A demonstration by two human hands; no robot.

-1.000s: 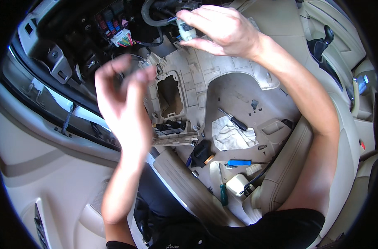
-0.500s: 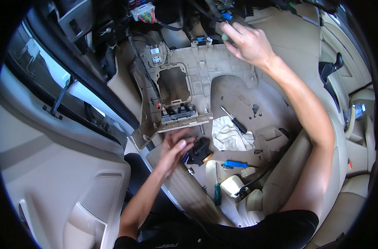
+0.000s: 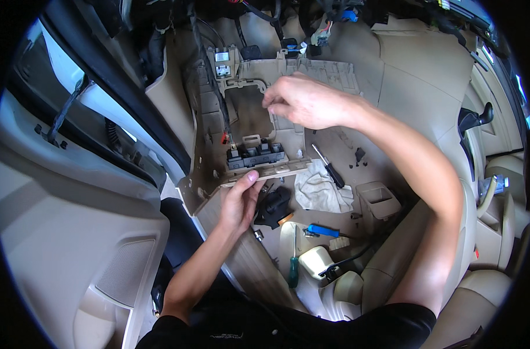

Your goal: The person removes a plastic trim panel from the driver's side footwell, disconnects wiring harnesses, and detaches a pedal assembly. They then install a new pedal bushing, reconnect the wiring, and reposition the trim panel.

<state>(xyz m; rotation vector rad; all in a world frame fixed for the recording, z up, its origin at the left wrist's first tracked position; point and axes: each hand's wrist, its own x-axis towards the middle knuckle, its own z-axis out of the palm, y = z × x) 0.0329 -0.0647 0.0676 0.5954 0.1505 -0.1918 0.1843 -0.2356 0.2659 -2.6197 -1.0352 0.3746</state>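
A beige trim panel (image 3: 283, 125) with a square opening lies across the footwell. My left hand (image 3: 240, 200) grips its near edge, thumb on top and fingers underneath. Just above that edge, a black switch module (image 3: 255, 156) sits in the panel. My right hand (image 3: 302, 102) hovers over the panel beside the opening, its fingers curled inward; what they hold, if anything, is hidden. Dark wiring (image 3: 221, 102) runs down the panel's left side. Farther up, a pale connector (image 3: 322, 36) with coloured wires hangs under the dashboard.
On the floor lie a screwdriver with a black handle (image 3: 335, 175), a white cloth (image 3: 320, 189) and a black part (image 3: 275, 207). A blue-handled tool (image 3: 323, 230) and a green-handled screwdriver (image 3: 293, 271) rest by the seat. The door panel (image 3: 73, 232) stands at left.
My right hand has come down from the wiring under the dashboard to above the panel. My left hand has moved up onto the panel's near edge and closed on it.
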